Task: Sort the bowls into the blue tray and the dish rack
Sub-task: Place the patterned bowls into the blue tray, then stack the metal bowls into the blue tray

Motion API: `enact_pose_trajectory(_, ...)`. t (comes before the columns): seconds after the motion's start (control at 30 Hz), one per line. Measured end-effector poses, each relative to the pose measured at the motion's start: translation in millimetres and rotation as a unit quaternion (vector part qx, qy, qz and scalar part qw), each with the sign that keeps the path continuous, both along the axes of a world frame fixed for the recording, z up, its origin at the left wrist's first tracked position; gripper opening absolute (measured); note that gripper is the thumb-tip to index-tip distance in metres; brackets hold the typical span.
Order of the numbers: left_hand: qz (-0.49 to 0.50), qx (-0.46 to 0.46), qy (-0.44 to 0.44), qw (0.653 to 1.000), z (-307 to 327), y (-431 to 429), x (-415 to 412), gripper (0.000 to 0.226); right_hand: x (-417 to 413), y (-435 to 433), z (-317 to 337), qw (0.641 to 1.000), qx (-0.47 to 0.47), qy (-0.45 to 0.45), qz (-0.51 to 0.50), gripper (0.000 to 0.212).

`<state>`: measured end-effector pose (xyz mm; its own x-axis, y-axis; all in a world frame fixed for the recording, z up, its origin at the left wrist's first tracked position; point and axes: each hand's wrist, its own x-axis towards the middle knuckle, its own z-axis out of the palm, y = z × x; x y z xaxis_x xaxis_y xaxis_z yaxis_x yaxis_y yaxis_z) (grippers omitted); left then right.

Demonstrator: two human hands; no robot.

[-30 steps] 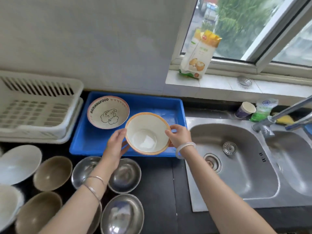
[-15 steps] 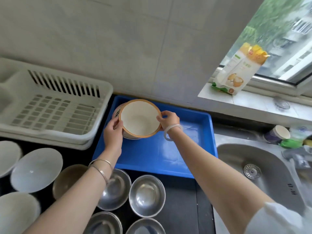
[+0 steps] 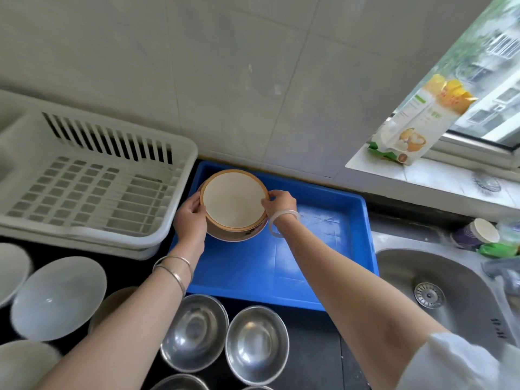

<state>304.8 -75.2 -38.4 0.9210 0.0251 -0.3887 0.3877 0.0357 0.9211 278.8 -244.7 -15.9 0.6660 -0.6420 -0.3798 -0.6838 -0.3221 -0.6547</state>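
Observation:
A cream bowl with an orange rim [image 3: 233, 199] sits nested in a pink-rimmed printed bowl [image 3: 239, 235] at the far left of the blue tray [image 3: 281, 263]. My left hand [image 3: 190, 218] grips the cream bowl's left rim. My right hand [image 3: 278, 202] pinches its right rim. The white dish rack [image 3: 84, 175] stands left of the tray with nothing in it. Near the front edge wait several steel bowls [image 3: 194, 332], white bowls [image 3: 59, 296] and a tan bowl [image 3: 112, 305] partly hidden by my left forearm.
A steel sink [image 3: 439, 291] lies to the right of the tray, with a paper cup [image 3: 478, 232] and a green packet [image 3: 498, 249] behind it. A food carton [image 3: 416, 122] stands on the window sill. The tiled wall is close behind the tray and rack.
Both hands carried the cream bowl from the tray's front edge to its far left and lowered it into the printed bowl. The view swung left and down.

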Motion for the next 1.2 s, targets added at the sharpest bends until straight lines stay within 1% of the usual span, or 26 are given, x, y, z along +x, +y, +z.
enact_pose_trajectory(0.13, 0.005, 0.009, -0.011, 1.000, -1, 0, -1, 0.039, -4, 0, -3, 1.000, 0.001, -0.017, 0.010, 0.026)
enact_pose_trajectory(0.27, 0.020, 0.020, 0.008, 1.000, 1, -2, -1, 0.045, -14, 5, -5, 0.998, 0.017, -0.055, 0.009, 0.033)
enact_pose_trajectory(0.37, 0.017, 0.038, 0.005, 0.999, 1, -4, -4, 0.039, -22, 12, -6, 0.996, 0.045, -0.075, -0.007, 0.035)
enact_pose_trajectory(0.47, 0.009, 0.040, 0.004, 0.999, 1, -3, -11, 0.037, -30, 16, -3, 0.995, 0.066, -0.077, -0.005, 0.035)
enact_pose_trajectory(0.6, -0.014, 0.020, 0.010, 1.000, 8, 5, -27, 0.037, -40, 14, 11, 0.993, 0.098, -0.066, -0.009, 0.039)
enact_pose_trajectory(0.67, -0.017, 0.048, 0.005, 0.999, 12, 13, -41, 0.039, -52, 12, 20, 0.996, 0.066, -0.062, 0.011, 0.041)
enact_pose_trajectory(0.73, -0.013, 0.075, 0.002, 0.997, 14, 23, -64, 0.040, -74, 13, 29, 0.996, 0.030, -0.072, 0.041, 0.038)
enact_pose_trajectory(0.8, -0.024, 0.095, 0.000, 0.995, 18, 31, -91, 0.037, -101, 18, 34, 0.994, 0.026, -0.081, 0.066, 0.035)
enact_pose_trajectory(0.87, -0.051, 0.103, 0.004, 0.993, 21, 38, -121, 0.028, -131, 24, 35, 0.993, 0.036, -0.080, 0.079, 0.035)
enact_pose_trajectory(0.93, -0.084, 0.117, 0.018, 0.989, 22, 46, -155, 0.017, -162, 26, 32, 0.993, 0.043, -0.069, 0.089, 0.034)
enact_pose_trajectory(1.0, -0.121, 0.153, 0.032, 0.980, 19, 56, -188, 0.010, -193, 26, 24, 0.993, 0.043, -0.039, 0.098, 0.030)
enact_pose_trajectory(1.13, -0.205, 0.258, 0.049, 0.943, 12, 69, -243, 0.011, -246, 26, -2, 0.989, 0.023, 0.060, 0.136, 0.024)
enact_pose_trajectory(1.2, -0.226, 0.283, 0.039, 0.931, 10, 69, -260, 0.014, -264, 30, -13, 0.982, 0.005, 0.097, 0.161, 0.023)
